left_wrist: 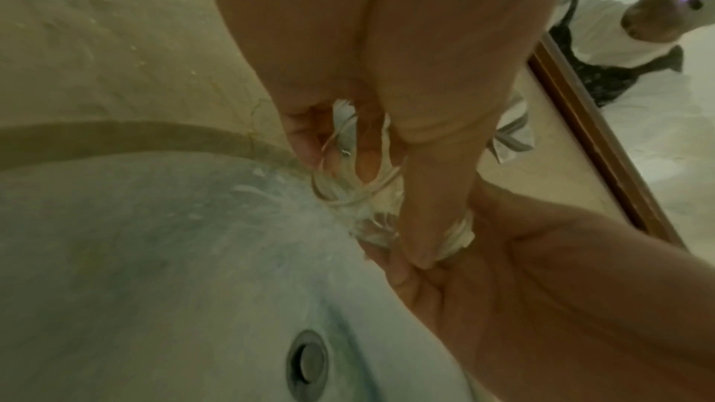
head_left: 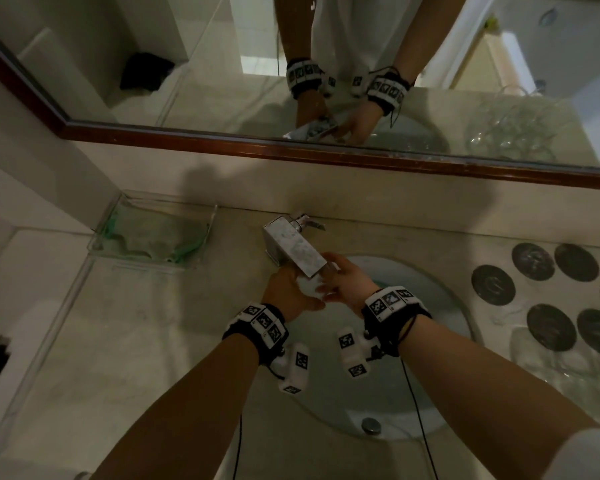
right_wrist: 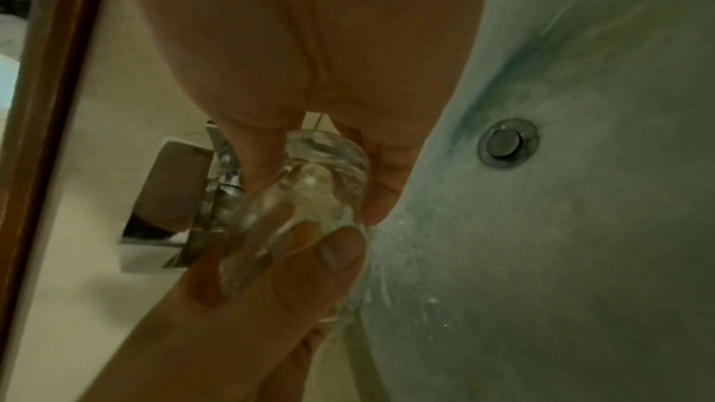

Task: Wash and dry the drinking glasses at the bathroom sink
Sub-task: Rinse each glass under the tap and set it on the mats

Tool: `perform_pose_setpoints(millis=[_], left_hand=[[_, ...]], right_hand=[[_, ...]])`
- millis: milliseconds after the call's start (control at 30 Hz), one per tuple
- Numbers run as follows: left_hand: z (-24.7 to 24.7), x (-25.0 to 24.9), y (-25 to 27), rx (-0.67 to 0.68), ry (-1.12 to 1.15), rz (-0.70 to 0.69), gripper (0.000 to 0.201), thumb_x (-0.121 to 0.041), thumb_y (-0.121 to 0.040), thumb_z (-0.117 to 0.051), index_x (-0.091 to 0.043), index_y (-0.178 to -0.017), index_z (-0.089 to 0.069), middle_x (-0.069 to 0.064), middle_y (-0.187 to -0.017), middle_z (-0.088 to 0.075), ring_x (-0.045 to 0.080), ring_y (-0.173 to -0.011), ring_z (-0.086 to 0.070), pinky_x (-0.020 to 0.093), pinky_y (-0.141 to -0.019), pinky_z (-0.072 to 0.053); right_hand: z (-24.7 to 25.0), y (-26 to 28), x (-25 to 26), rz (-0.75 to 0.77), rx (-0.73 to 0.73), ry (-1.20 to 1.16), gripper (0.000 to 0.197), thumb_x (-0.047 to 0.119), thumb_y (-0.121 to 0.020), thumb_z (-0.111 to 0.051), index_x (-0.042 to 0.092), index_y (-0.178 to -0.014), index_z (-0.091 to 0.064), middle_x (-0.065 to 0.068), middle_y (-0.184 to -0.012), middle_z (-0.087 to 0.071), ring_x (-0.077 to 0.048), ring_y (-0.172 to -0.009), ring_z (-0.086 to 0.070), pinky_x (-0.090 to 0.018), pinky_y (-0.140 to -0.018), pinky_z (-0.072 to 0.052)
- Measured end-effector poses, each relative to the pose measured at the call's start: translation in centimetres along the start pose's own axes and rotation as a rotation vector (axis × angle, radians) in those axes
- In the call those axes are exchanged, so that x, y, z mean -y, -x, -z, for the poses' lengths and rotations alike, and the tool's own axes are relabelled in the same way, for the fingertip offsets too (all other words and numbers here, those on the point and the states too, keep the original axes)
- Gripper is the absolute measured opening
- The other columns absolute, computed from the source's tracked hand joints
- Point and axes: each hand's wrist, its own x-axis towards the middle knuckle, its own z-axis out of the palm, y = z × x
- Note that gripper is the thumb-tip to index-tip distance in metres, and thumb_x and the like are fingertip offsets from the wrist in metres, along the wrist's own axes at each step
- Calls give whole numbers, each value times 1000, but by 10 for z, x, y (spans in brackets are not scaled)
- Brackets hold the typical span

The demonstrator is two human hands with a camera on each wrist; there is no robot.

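A clear drinking glass (head_left: 314, 286) is held under the faucet spout (head_left: 296, 247), over the sink basin (head_left: 437, 341). My left hand (head_left: 291, 289) grips it near the rim. Its thumb (left_wrist: 417, 225) lies along the outside and its fingers show through the wall from inside the glass (left_wrist: 348, 191). My right hand (head_left: 347, 282) holds the base. In the right wrist view its fingers (right_wrist: 387, 182) curl round the thick bottom of the glass (right_wrist: 309, 204). Water splashes from the glass into the basin (left_wrist: 154, 256).
Several more clear glasses (head_left: 565, 368) stand on the counter at the right, beside dark round coasters (head_left: 493, 284). At the left a glass tray (head_left: 99, 233) holds a greenish cloth. A wood-framed mirror (head_left: 222, 64) runs behind. The drain plug (head_left: 370, 425) sits near me.
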Motion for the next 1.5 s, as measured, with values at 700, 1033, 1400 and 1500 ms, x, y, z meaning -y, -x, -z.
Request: perform_pose_setpoints(millis=[700, 1033, 1400, 1500], left_hand=[[9, -14, -1, 83, 257, 180, 61, -14, -70, -87, -20, -123, -57, 3, -113, -63, 19, -99, -63, 45, -76, -60], [1, -8, -3, 83, 12, 100, 68, -34, -54, -94, -19, -111, -60, 2, -107, -66, 22, -96, -65, 45, -84, -57], [-16, -15, 13, 256, -134, 89, 78, -21, -60, -93, -19, -126, -53, 4, -117, -58, 19, -104, -60, 38, -92, -54], [-25, -24, 18, 336, -173, 24, 78, -20, -65, -90, -16, -130, -49, 1, -115, -54, 18, -100, -58, 31, -81, -52]], right_hand=[[7, -1, 34, 115, -173, 127, 56, -11, -96, -36, 13, -146, -42, -8, -148, -46, -27, -134, -47, -30, -85, -47], [-6, -8, 69, 220, -140, 444, 67, -19, -87, -40, 6, -149, -36, -15, -150, -42, -27, -140, -41, -43, -115, -35], [31, 44, 20, 96, -228, 565, 65, -8, -91, -42, 18, -150, -38, -9, -149, -45, -24, -131, -50, -29, -97, -46], [45, 65, -7, 19, -168, 646, 59, -1, -92, -54, 19, -147, -43, -7, -148, -48, -20, -126, -53, -25, -98, -44]])
